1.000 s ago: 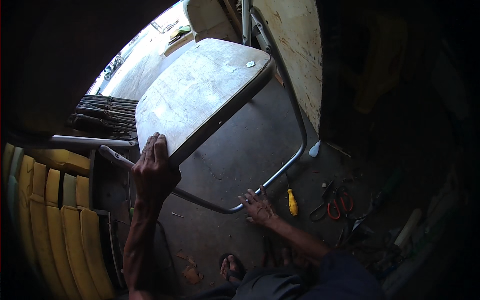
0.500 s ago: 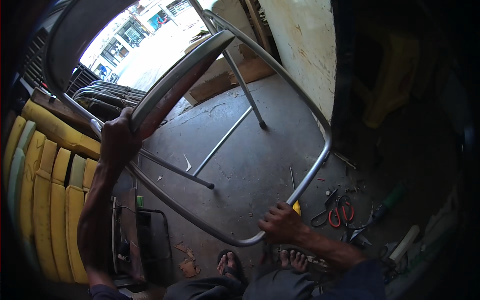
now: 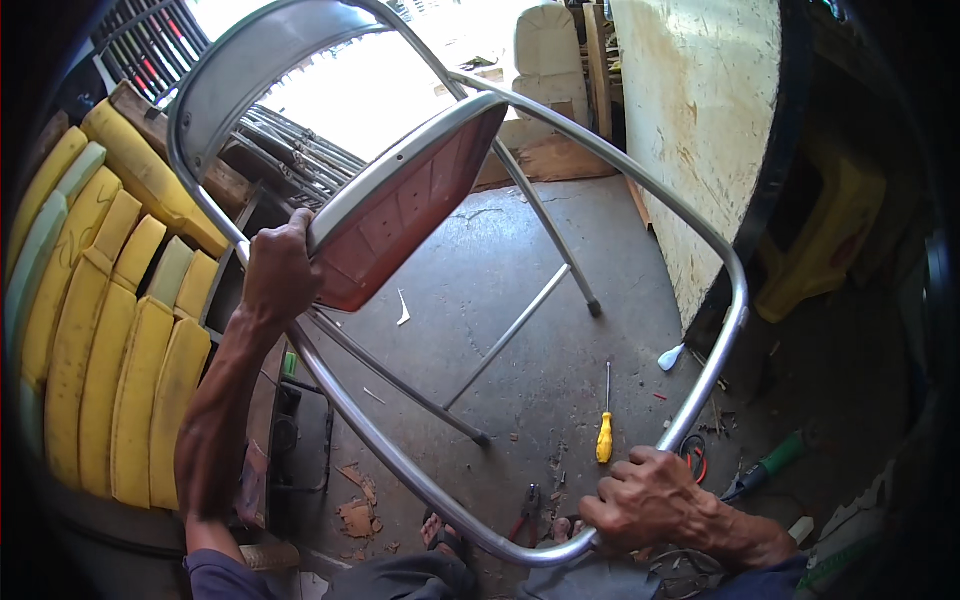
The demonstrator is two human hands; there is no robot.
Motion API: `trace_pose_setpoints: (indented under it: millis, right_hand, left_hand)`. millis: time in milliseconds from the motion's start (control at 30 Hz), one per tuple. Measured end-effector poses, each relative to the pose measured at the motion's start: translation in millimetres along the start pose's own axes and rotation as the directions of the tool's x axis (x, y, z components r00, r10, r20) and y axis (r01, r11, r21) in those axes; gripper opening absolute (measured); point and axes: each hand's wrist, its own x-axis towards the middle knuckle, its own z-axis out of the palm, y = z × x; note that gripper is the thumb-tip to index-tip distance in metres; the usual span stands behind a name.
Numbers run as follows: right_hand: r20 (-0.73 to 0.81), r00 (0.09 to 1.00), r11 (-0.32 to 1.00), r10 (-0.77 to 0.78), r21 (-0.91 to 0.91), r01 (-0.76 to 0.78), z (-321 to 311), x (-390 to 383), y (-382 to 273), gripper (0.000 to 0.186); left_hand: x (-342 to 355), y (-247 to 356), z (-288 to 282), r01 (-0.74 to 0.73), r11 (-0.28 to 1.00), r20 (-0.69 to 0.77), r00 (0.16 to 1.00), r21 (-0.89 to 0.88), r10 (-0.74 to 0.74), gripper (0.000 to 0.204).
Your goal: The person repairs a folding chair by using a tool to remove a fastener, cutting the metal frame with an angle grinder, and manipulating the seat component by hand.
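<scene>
A metal folding chair (image 3: 405, 205) is held up tilted in front of me, its tubular legs spread and its backrest (image 3: 255, 85) at the upper left. The seat's reddish underside is turned partly toward me. My left hand (image 3: 275, 272) is closed on the seat's near left edge, beside the side tube. Lower right, my right hand (image 3: 645, 503) wraps round the bent tube of the frame near its corner. Past that hand, a yellow-handled screwdriver (image 3: 605, 436) lies on the floor.
Yellow foam pads (image 3: 140, 390) stand in a row at left. Metal chair frames (image 3: 300, 145) are stacked behind. A stained white panel (image 3: 700, 130) stands at right. Pliers (image 3: 525, 512), red-handled scissors (image 3: 697, 460) and a green-handled tool (image 3: 780, 462) lie on the floor.
The chair and both hands sit further right and lower in the view, and the view itself has shifted. More of the seat's underside shows, and the screwdriver is now uncovered. Both grips stay.
</scene>
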Motion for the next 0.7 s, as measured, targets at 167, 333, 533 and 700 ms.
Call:
trace_pose_setpoints:
  millis: [167, 333, 533, 700]
  right_hand:
    - [0.045, 0.998, 0.999, -0.033, 0.005, 0.033, 7.9, -16.6, 10.5, 0.024]
    - [0.011, 1.000, 0.999, -0.021, 0.048, 0.021, 14.4, -16.2, 18.3, 0.020]
    - [0.162, 0.987, 0.986, 0.011, 0.162, -0.038, 3.4, -12.9, 23.8, 0.020]
    - [0.170, 0.985, 0.994, 0.038, 0.098, -0.055, -13.7, -8.5, 33.6, 0.021]
  left_hand:
    - [-16.9, -1.0, 49.5, 0.030, 0.999, 0.092, 0.995, -0.034, -0.027, 0.023]
    - [-51.3, -6.6, 105.5, 0.056, 0.998, 0.181, 0.982, 0.005, -0.056, 0.023]
    - [-75.2, -3.8, 138.4, 0.037, 0.998, 0.209, 0.978, -0.049, -0.026, 0.022]
    - [-63.1, 1.0, 133.6, 0.129, 0.991, 0.271, 0.955, -0.018, -0.120, 0.023]
